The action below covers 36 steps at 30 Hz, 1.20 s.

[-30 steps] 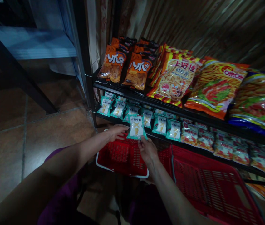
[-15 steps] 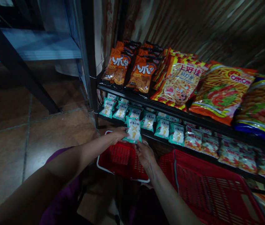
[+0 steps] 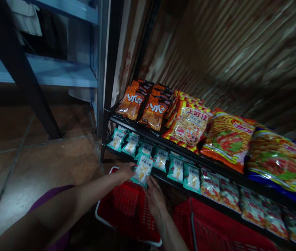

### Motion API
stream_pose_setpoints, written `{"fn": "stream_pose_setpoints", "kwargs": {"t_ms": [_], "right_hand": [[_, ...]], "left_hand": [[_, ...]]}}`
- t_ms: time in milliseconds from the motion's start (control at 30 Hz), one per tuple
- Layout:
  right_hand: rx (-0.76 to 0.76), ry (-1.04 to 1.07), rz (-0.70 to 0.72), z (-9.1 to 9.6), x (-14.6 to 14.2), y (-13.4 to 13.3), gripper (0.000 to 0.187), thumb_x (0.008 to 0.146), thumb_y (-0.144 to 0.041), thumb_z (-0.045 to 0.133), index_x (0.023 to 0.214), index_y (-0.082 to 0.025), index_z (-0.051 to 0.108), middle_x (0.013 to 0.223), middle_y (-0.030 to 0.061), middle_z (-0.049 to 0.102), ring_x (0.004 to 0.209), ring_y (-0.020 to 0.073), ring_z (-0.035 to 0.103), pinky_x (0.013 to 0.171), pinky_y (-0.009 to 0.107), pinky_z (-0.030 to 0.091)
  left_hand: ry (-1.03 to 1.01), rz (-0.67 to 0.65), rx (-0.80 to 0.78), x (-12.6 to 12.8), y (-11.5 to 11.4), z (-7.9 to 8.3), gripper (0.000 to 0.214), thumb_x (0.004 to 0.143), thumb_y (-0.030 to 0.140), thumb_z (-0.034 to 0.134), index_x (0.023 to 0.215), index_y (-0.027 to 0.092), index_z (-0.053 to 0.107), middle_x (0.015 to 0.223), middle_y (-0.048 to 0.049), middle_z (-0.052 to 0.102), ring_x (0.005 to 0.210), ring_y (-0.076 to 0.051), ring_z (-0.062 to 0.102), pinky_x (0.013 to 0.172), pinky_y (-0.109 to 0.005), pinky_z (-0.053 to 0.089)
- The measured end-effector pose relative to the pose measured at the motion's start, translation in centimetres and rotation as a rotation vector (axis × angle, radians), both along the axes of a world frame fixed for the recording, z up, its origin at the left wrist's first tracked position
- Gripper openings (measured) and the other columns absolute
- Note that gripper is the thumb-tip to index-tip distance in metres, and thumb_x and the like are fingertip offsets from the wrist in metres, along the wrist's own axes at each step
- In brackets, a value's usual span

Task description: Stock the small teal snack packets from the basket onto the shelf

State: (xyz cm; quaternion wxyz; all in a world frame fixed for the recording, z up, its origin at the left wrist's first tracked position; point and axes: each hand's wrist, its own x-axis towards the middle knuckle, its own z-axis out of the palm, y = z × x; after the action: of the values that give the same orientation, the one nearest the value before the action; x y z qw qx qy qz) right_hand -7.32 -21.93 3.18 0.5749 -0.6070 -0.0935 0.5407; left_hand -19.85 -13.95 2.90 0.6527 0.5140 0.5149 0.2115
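Note:
A teal-and-white snack bag (image 3: pixel 143 170) is held between my two hands, in front of the lower shelf (image 3: pixel 160 175). My left hand (image 3: pixel 126 172) grips its left side, its fingertips partly hidden at the bag. At the bag's lower right edge, my right hand (image 3: pixel 153 192) is closed on it. Matching teal bags stand in a row on that shelf, among them one (image 3: pixel 160 159) just right of the held bag. Below my hands sits a small red basket (image 3: pixel 128 202) with a white rim.
Larger orange bags (image 3: pixel 153 111), a prawn cracker bag (image 3: pixel 189 122) and noodle-pictured bags (image 3: pixel 227 139) fill the upper shelf. Red-and-white bags (image 3: pixel 210 183) continue the lower row rightward. A second red basket (image 3: pixel 215 226) stands at right. A dark slanted leg (image 3: pixel 32 87) rises at left.
The view has tilted up, so the shelves sit lower in the picture. Both hands still hold the same snack bag at the lower shelf.

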Motion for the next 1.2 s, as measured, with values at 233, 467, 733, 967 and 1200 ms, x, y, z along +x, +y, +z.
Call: {"fn": "stream_pose_setpoints", "kwargs": {"t_ms": [233,467,733,967,1200], "right_hand": [[0.028,-0.033,-0.019,-0.4,-0.5,0.9,0.056,0.048,-0.038,0.084,0.097,-0.022,0.062,0.088,0.0011,0.073,0.082,0.0205,0.068,0.065,0.028,0.053],[0.084,-0.170,0.017,-3.9,-0.8,2.8,0.048,0.047,-0.039,0.081,0.088,-0.020,0.066,0.084,0.0024,0.073,0.077,0.0214,0.068,0.063,0.029,0.053],[0.082,-0.298,-0.009,-8.0,-1.3,5.9,0.050,0.049,-0.041,0.077,0.093,-0.021,0.062,0.088,0.0013,0.072,0.083,0.0201,0.067,0.074,0.033,0.053],[0.087,-0.460,-0.023,-7.7,-2.9,9.8,0.056,0.053,-0.047,0.072,0.100,-0.019,0.059,0.101,0.0071,0.069,0.094,0.0218,0.064,0.081,0.032,0.050],[0.093,-0.484,-0.023,-8.4,-3.2,12.0,0.058,0.054,-0.047,0.071,0.102,-0.019,0.057,0.098,0.0058,0.066,0.093,0.0201,0.062,0.082,0.032,0.048]], "left_hand": [[0.021,0.056,0.110,-0.2,0.5,-0.4,0.044,0.066,0.003,0.056,0.106,0.015,0.065,0.105,-0.0062,0.069,0.100,-0.019,0.062,0.084,-0.026,0.049],[0.264,0.016,0.189,-1.1,0.3,0.4,0.043,0.070,0.007,0.055,0.112,0.015,0.062,0.113,-0.0094,0.067,0.106,-0.021,0.060,0.088,-0.027,0.045],[0.407,-0.013,0.154,-1.7,2.1,-1.3,0.044,0.072,0.014,0.057,0.116,0.014,0.059,0.117,-0.0127,0.065,0.104,-0.024,0.061,0.085,-0.029,0.046],[0.413,0.147,0.221,-2.1,4.8,-1.1,0.053,0.079,0.016,0.056,0.131,0.016,0.049,0.127,-0.0117,0.059,0.116,-0.022,0.056,0.097,-0.029,0.041],[0.354,0.208,0.307,-1.6,5.6,-1.7,0.057,0.081,0.013,0.054,0.136,0.010,0.042,0.133,-0.0155,0.053,0.125,-0.023,0.048,0.105,-0.031,0.037]]}}
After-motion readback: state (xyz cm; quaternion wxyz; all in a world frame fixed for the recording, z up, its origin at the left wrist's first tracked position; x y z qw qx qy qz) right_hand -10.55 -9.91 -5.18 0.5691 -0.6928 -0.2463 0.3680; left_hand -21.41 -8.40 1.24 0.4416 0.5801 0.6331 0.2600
